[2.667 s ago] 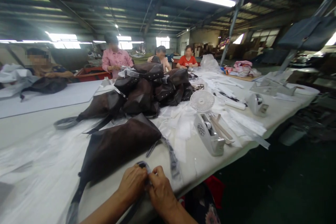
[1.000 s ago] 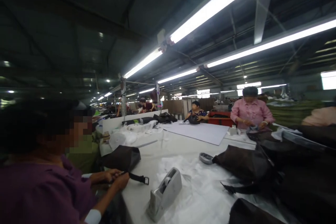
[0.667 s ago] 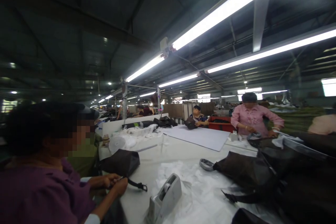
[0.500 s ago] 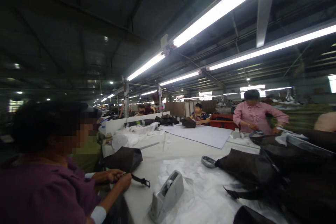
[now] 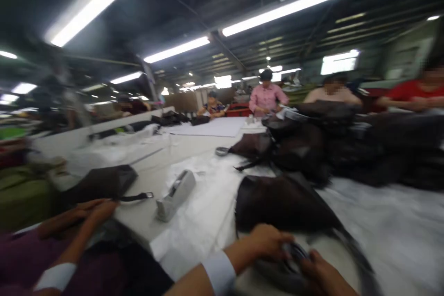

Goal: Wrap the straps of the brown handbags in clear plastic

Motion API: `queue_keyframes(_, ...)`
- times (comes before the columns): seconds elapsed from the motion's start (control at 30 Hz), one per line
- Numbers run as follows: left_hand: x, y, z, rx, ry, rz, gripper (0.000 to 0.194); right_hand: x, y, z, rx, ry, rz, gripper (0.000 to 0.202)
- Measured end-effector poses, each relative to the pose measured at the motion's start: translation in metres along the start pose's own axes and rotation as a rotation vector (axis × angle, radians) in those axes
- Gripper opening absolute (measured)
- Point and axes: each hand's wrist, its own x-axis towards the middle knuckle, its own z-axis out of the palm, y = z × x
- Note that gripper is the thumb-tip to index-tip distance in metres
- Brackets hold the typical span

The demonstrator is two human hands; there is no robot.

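Note:
At the lower right of the head view, my left hand (image 5: pixel 268 242) has its fingers closed on a coiled dark strap (image 5: pixel 296 253). My right hand (image 5: pixel 322 272) grips the other side of this coil, close to the bottom edge. Just beyond both hands lies a dark brown bag (image 5: pixel 277 203), and a long strap runs from it down the right side. Motion blur softens the fingers and the coil. White plastic sheeting (image 5: pixel 204 203) lies on the table left of the bag.
A grey tape dispenser (image 5: pixel 176 194) stands left of the bag. At the left, a co-worker's hands (image 5: pixel 99 210) hold a strap beside another dark bag (image 5: pixel 107 180). Dark bags (image 5: pixel 301 148) are heaped at the right. Several people work around the table.
The view has swung right and down. My hands, the coiled strap and the near bag now show more fully; the dispenser and the co-worker at the left appear further left.

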Motion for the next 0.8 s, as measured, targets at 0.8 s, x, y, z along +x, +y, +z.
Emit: queue_keyframes(0.8,0.025,0.028,0.057,0.329,-0.06,0.075,0.047,-0.021,0.027,0.004,0.105,-0.349,0.184,0.018)
